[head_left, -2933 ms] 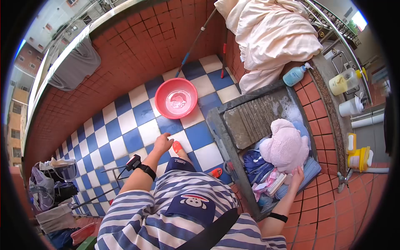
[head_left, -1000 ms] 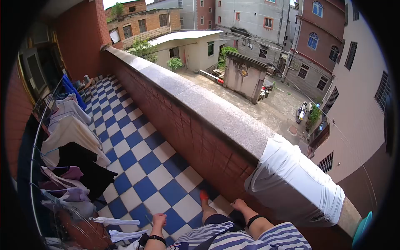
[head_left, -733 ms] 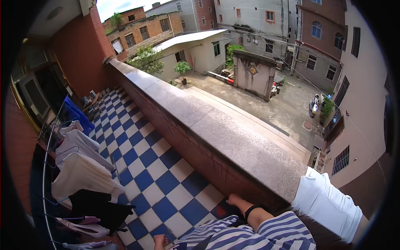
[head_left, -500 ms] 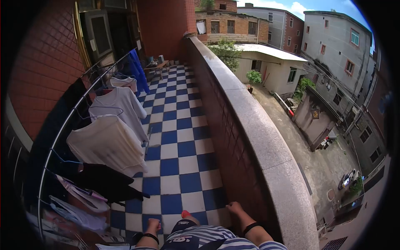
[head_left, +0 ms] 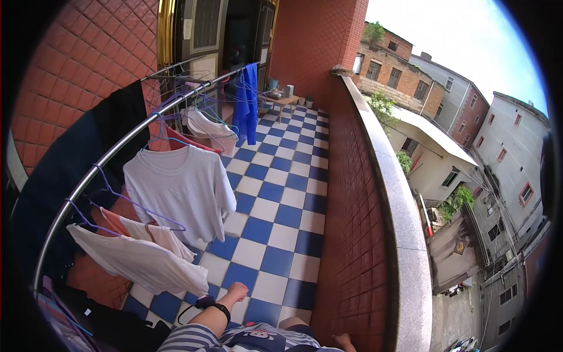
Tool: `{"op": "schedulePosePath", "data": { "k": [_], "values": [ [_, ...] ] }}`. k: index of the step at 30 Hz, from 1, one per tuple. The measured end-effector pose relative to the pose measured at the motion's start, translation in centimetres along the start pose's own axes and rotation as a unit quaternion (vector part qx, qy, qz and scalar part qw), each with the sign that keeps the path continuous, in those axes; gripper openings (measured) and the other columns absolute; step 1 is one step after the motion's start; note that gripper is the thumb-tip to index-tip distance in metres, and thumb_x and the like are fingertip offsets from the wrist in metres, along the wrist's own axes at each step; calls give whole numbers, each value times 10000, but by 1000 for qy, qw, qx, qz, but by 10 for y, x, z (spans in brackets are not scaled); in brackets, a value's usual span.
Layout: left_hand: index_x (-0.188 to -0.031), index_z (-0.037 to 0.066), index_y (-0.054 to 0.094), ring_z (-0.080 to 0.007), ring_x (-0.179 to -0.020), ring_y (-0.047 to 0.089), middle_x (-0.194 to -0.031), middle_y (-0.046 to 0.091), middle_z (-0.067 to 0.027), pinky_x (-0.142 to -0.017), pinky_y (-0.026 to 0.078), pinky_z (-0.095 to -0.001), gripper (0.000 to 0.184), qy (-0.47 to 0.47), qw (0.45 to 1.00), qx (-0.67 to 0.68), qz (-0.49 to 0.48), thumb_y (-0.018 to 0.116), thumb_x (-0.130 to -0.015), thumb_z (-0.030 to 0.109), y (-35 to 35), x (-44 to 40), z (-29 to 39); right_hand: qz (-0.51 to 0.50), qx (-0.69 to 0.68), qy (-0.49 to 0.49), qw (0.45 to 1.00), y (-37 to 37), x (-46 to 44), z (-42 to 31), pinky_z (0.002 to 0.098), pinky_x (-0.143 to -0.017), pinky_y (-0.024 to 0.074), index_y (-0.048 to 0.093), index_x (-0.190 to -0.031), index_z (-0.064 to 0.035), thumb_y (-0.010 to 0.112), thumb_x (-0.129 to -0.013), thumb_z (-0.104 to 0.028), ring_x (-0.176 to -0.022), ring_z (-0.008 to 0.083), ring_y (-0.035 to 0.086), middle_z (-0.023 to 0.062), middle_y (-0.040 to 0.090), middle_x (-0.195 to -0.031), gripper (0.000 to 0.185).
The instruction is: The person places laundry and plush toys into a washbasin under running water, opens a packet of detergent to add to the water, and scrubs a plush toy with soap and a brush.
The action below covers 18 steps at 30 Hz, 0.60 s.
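My left hand (head_left: 237, 291) is raised in front of me, its fingers curled closed with nothing visible in them. A dark wristband (head_left: 222, 311) is around that wrist. Just left of this hand hangs the hem of a white shirt (head_left: 146, 258), apart from the fingers. My right hand (head_left: 342, 341) shows low at the bottom edge, close to the red tiled parapet wall (head_left: 363, 246). Its fingers look loosely curled, and I see nothing in them. A pale grey T-shirt (head_left: 179, 182) hangs farther along the metal rail (head_left: 120, 145).
Blue cloth (head_left: 246, 102) hangs at the rail's far end. Dark garments (head_left: 99, 314) lie low at left. Blue and white floor tiles (head_left: 271, 232) stretch ahead to a small wooden table (head_left: 282, 101). A stone ledge (head_left: 407, 223) tops the wall; buildings stand beyond.
My view has turned left and moved forward along the rail. The hanging clothes appear nearer. My left hand has swung up and forward; my right hand has dropped toward the bottom edge.
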State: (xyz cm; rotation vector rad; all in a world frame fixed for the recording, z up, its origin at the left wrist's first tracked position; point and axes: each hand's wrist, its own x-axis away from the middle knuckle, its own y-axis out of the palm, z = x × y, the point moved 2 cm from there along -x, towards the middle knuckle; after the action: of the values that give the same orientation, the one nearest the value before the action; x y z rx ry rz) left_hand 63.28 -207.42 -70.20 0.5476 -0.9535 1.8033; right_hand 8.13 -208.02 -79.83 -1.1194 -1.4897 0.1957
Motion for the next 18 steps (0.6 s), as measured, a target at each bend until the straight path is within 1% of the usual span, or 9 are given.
{"op": "schedulePosePath", "data": {
  "k": [2,6,9,10,11,13,15,17,18],
  "values": [
    [-944,70,643,-123,-533,569,-695,620,-52,-461,505,-290,172,41,999,13,-17,582,-809,157,5,-39,47,11,18,-116,993,-12,-45,-35,360,-835,495,665,-1004,9,665,-764,-397,-970,317,630,203,646,-1032,472],
    [-939,89,639,-135,-537,592,-678,632,-45,-458,510,-291,177,21,1000,-12,2,585,-782,149,-5,-105,110,-22,-11,-65,998,-35,-142,-114,366,-819,499,676,-926,42,666,-761,-392,-964,326,630,210,658,-985,465],
    [-879,69,641,-144,-528,585,-672,626,-54,-451,509,-294,134,-36,997,-25,56,571,-794,146,-36,-149,121,-46,56,-172,982,-43,-300,-154,364,-811,502,666,-921,68,668,-760,-375,-945,312,639,203,667,-951,471],
    [-794,43,627,-161,-525,584,-670,621,-69,-445,509,-302,114,-87,994,-44,50,548,-801,125,-50,-167,116,-97,-85,-79,988,-38,-343,-176,370,-837,492,638,-998,61,675,-750,-361,-996,311,617,215,639,-1025,490],
    [-722,21,601,-178,-526,587,-664,613,-86,-444,512,-312,136,-119,988,53,84,528,-805,101,-60,-177,105,-152,-225,23,962,-18,-373,-190,376,-864,483,611,-1074,54,683,-740,-346,-1047,310,596,228,611,-1099,526],
    [-759,-17,572,-217,-533,596,-653,599,-131,-467,532,-357,80,-187,961,169,116,539,-798,45,-77,-185,103,-36,-1,-137,990,-145,-272,-339,352,-791,506,675,-921,42,635,-780,-372,-903,295,650,201,671,-914,439],
    [-777,-25,568,-238,-532,600,-667,607,-150,-475,538,-366,63,-199,952,193,131,544,-795,31,-83,-197,97,32,5,-177,984,-187,-285,-413,354,-794,506,688,-922,5,618,-793,-330,-913,253,655,165,683,-869,366],
    [-791,-31,561,-245,-521,596,-656,602,-152,-460,529,-396,61,-214,942,216,144,547,-790,28,-71,-255,56,-4,-2,-187,982,-233,-275,-489,344,-802,503,688,-933,-1,621,-791,-328,-899,253,658,165,683,-858,363],
    [-818,-31,559,-256,-520,596,-656,600,-158,-454,524,-419,71,-229,930,248,142,551,-790,33,-65,-262,70,-38,-8,-199,979,-246,-280,-518,334,-809,501,689,-944,-8,623,-788,-326,-885,253,662,165,683,-846,360]
  ]
}}
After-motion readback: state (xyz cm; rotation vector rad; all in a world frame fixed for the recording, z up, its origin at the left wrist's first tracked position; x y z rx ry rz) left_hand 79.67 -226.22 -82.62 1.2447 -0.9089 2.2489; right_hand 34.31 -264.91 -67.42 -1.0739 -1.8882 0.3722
